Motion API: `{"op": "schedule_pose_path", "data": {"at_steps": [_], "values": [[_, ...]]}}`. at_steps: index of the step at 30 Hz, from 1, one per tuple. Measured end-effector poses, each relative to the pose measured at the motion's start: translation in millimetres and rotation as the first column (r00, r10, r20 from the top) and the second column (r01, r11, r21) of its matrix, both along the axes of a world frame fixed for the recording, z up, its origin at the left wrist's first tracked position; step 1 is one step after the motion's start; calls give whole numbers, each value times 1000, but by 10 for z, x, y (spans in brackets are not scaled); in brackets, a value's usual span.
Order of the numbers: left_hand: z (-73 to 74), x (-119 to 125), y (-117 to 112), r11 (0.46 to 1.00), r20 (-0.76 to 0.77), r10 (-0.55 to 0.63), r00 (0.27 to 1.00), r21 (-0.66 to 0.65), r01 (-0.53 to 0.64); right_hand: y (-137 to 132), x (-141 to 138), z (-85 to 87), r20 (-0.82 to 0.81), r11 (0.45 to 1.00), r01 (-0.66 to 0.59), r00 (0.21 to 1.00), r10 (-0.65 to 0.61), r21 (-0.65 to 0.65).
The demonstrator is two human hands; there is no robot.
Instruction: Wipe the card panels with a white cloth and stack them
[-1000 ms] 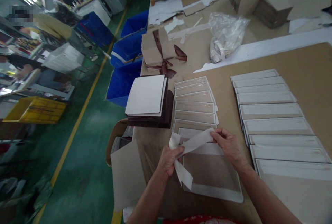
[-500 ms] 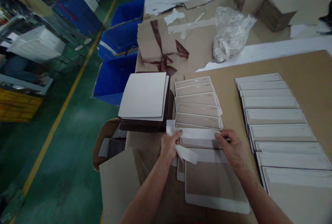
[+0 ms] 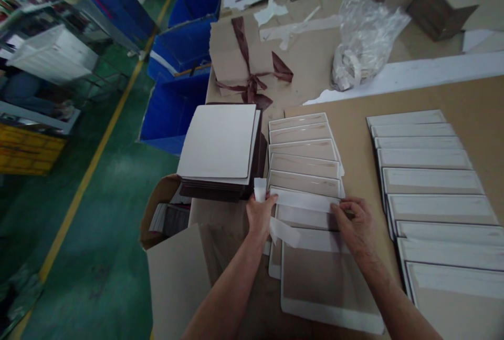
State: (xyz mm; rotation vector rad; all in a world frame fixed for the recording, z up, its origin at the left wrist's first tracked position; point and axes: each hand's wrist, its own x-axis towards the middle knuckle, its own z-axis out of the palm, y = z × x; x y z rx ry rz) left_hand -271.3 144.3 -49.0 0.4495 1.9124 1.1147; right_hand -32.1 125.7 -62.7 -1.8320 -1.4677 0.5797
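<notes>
A white strip [image 3: 305, 199] stretches between my hands across one of the overlapping beige boards. My left hand [image 3: 260, 216] pinches its left end, and a short white piece [image 3: 260, 188] sticks up above that hand. Another loose white strip [image 3: 286, 233] curls out beside the left wrist. My right hand [image 3: 355, 224] closes thumb and finger on the strip's right end, at the board's right side. Below the hands lies the nearest board [image 3: 326, 282], beige with pale borders. Farther up, several overlapping boards [image 3: 303, 152] carry shiny bands along their upper edges.
At left stands a stack of dark boards topped with a white panel [image 3: 218, 140]. A second overlapping row of boards [image 3: 435, 179] lies at right. Beyond are a clear plastic bag [image 3: 366, 40] and a brown ribbon bow [image 3: 252, 85]. Blue bins [image 3: 169, 109] and a carton [image 3: 157, 214] flank the table.
The strip has come down closer to the board beneath it, with both hands still on it. The view has shifted slightly, and the right hand sits a little farther right.
</notes>
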Motion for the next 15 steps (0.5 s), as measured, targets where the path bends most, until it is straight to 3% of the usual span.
{"op": "schedule_pose_path", "data": {"at_steps": [6, 15], "values": [[-29, -1, 49, 996, -145, -72, 987, -61, 64, 7, -12, 3, 86, 1000, 1, 996, -1, 1], [-37, 1, 59, 986, -230, -143, 963, -112, 120, 16, -13, -11, 95, 1000, -8, 995, 7, 6]]}}
